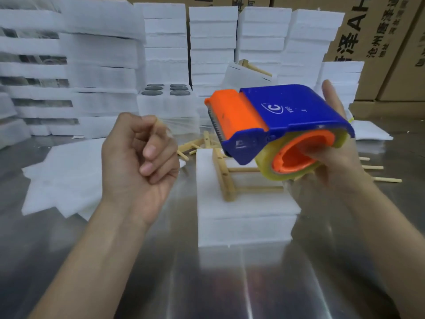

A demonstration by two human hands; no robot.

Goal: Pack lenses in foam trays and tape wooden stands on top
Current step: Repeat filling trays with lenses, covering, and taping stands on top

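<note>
Tape dispenser (276, 116), blue body with orange cutter, raised in right hand (338, 157): fingers curled into the orange core of one clear tape roll (264, 166), thumb upright behind the body. Left hand (138, 157) fisted, fingers tightly curled, tips pinching the end of one clear tape strip (184, 126) stretched taut to the cutter's teeth.

Below the dispenser, two white foam trays (246, 224) stacked on the metal table (161, 284), one wooden stand (226, 178) flat on top, partly hidden by the roll. Further back, at the foot of the tall foam stacks (211, 42), one open tray with six dark lenses (165, 89) in two columns of three.

Loose stand pieces (200, 143) just behind the stacked trays; three pegs (377, 167) poking out past the right hand; another stand (253, 67) propped on foam at the back. Flat foam sheets (62, 176) spread at left, printed cardboard boxes (368, 42) behind at right.
</note>
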